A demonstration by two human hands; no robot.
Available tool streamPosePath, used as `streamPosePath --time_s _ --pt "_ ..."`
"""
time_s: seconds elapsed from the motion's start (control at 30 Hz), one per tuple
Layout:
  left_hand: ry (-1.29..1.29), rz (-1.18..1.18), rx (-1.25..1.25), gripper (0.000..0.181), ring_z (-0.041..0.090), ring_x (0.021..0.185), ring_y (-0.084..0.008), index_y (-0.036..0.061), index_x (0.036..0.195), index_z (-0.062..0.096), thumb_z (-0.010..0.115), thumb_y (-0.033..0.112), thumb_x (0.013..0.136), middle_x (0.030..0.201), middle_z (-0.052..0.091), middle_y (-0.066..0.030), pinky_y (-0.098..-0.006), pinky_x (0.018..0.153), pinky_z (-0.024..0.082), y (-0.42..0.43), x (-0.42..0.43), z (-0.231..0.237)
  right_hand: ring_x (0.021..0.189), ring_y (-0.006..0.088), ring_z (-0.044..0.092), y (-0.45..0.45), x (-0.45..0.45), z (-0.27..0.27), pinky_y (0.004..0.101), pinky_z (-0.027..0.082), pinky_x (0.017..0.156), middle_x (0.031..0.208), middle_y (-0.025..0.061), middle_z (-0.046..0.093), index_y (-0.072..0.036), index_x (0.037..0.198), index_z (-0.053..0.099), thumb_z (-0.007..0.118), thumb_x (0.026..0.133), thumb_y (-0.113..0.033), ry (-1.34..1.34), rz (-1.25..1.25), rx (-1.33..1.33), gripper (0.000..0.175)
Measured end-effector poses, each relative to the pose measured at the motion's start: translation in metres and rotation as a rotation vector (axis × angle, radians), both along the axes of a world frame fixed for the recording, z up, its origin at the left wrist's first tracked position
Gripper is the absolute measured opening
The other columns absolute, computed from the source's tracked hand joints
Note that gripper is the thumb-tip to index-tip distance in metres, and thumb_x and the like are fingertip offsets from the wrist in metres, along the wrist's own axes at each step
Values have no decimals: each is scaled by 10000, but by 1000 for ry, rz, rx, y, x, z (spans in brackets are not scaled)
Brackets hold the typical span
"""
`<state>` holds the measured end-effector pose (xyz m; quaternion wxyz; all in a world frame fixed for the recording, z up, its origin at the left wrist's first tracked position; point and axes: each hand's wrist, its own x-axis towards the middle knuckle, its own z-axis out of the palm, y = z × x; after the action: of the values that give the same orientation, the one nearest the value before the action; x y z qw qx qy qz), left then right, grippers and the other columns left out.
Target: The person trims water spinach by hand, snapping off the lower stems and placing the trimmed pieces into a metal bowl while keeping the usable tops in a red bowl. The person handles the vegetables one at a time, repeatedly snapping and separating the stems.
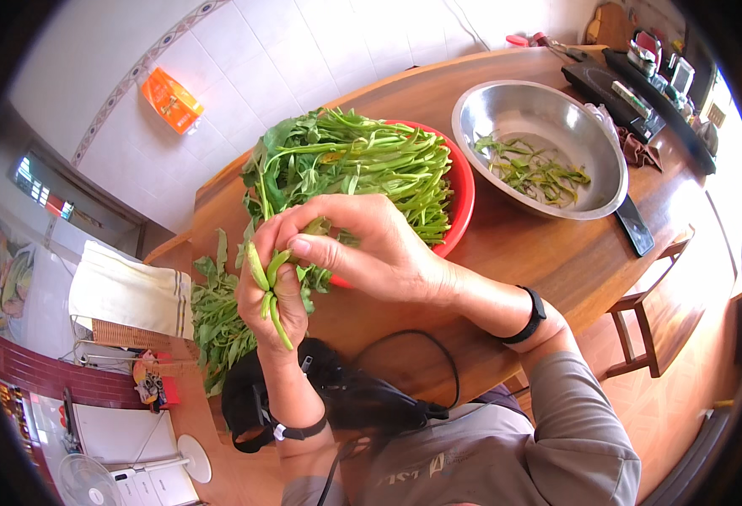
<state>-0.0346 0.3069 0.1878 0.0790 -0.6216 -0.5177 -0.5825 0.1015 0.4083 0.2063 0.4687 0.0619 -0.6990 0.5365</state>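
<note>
My left hand [276,310] is closed around a few green leafy-vegetable stems [276,272], their cut ends pointing towards me. From the right, my right hand [358,246] reaches over, thumb and forefinger pinching at the tops of these stems; what lies between the fingertips is partly hidden. Behind both hands, a red plastic basin [464,190] holds a large heap of long-stemmed greens [358,164]. More leafy greens [219,329] lie on the table's left end. To the right of the red basin, a stainless steel basin [535,101] contains scattered leaves and yellowish bits [542,174].
A smartphone [635,226] lies on the wooden table [504,253] by the steel basin. A black bag [358,398] with a cable is at the near edge. An induction cooker [605,88] and a brown cloth [638,150] are at the far right. A wooden stool [652,329] stands beside the table.
</note>
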Motion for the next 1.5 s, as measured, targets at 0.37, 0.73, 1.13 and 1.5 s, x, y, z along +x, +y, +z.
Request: streamPosePath --time_s 0.37,0.73,1.13,1.5 --pt "-160 -149 -163 526 600 774 -95 -6 1242 644 812 297 847 961 701 -46 -245 701 492 -4 -12 -7 964 122 632 6 3 1 296 518 840 1053 70 687 -9 1096 649 605 997 -145 -95 208 -52 174" --pt "-264 -188 -258 124 632 733 -120 10 1017 637 652 100 933 851 674 -38 -252 684 498 -3 -15 -14 907 302 645 8 5 6 403 508 813 999 145 672 -32 1250 625 612 968 -188 -31 -3 304 323" --pt "-672 64 417 333 327 617 -102 36 1025 560 437 343 1067 671 292 40 -414 920 479 -49 -50 35 899 309 685 149 19 -22 419 540 797 929 150 714 -47 948 754 657 868 -202 -433 -1004 196 199" --pt "-831 199 572 375 374 725 -132 -21 1149 548 533 337 1038 729 353 12 -369 858 439 -55 -60 40 1139 324 637 203 -9 -13 441 525 907 1174 117 701 -79 1045 737 721 781 -186 -1458 -952 336 285"
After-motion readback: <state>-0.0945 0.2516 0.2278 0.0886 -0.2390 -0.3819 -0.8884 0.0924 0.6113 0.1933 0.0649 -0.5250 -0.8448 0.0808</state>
